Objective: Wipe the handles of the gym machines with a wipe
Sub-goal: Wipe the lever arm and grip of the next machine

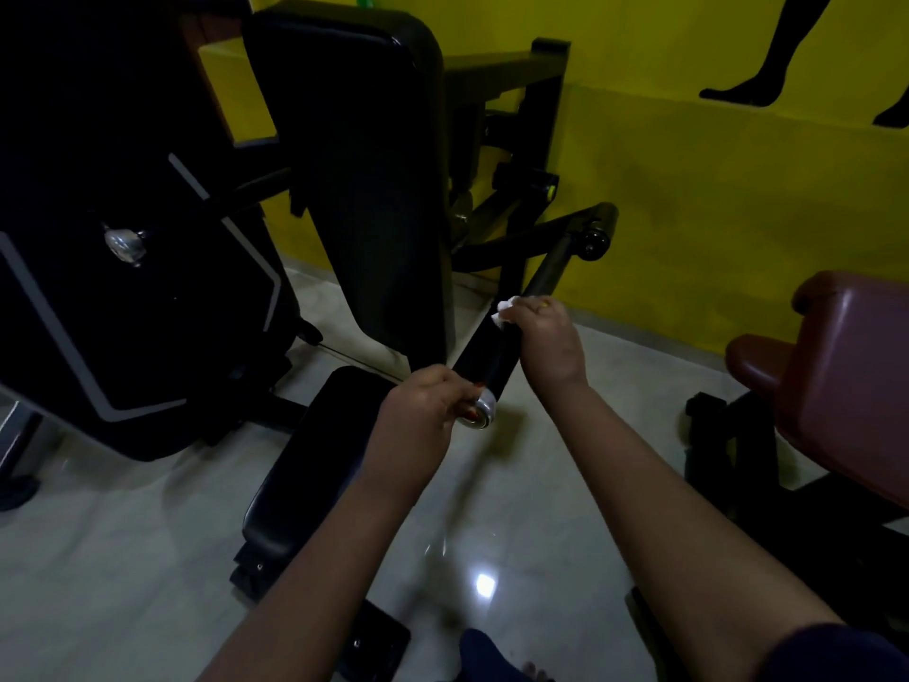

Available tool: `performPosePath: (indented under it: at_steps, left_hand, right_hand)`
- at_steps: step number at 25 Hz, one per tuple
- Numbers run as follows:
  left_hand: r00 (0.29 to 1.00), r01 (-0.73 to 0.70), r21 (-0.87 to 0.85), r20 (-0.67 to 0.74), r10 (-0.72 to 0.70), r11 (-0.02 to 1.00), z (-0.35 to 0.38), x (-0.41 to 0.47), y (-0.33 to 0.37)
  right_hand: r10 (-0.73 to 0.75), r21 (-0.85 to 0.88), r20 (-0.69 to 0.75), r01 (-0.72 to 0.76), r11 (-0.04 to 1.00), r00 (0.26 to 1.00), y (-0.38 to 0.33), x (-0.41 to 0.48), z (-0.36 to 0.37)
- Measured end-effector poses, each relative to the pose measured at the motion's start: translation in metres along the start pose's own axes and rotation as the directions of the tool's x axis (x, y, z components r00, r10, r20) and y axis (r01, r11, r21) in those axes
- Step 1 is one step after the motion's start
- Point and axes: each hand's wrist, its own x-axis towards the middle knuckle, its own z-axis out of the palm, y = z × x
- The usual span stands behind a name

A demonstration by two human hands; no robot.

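Head view: black cylindrical machine handle (484, 359) slants away rightward; left hand (418, 411) grips its near end, right hand (546, 337) (farther up) clasps white crumpled wipe (504, 309).

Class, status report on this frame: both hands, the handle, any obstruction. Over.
Left hand grips handle at its chrome end. Right hand holds wipe against handle, farther up. Nothing in the way.

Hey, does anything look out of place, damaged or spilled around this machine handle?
Nothing stands out. The left hand grips the handle at its silver-capped end, the right hand holds a white wipe against it, and the floor shows only glare, no spill.
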Motion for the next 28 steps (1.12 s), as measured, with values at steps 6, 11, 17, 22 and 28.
performPosePath:
  at_steps: [6,11,17,22,28]
  left_hand:
    - [0.998,0.053,-0.053,-0.032,-0.055,0.997,0.003,-0.008,0.000]
    - [0.996,0.055,-0.028,-0.075,-0.057,0.998,0.002,-0.007,0.006]
    - [0.987,0.124,-0.036,-0.101,-0.127,0.992,0.005,-0.008,0.009]
    - [0.989,0.147,0.031,0.020,-0.147,0.989,-0.005,0.001,0.007]
    - [0.957,0.287,0.015,0.050,-0.287,0.958,-0.007,0.011,0.011]
  right_hand:
    - [-0.193,0.098,0.053,0.187,0.978,0.980,-0.034,-0.042,-0.023]
    - [-0.497,-0.027,-0.021,0.497,0.868,0.867,0.002,-0.006,-0.015]
    - [0.116,0.075,-0.144,-0.106,0.992,0.983,-0.001,-0.005,0.014]
    - [0.016,0.296,-0.306,0.079,0.952,0.952,-0.049,-0.095,0.000]
    - [0.510,0.352,-0.216,-0.421,0.836,0.832,0.000,-0.013,0.020]
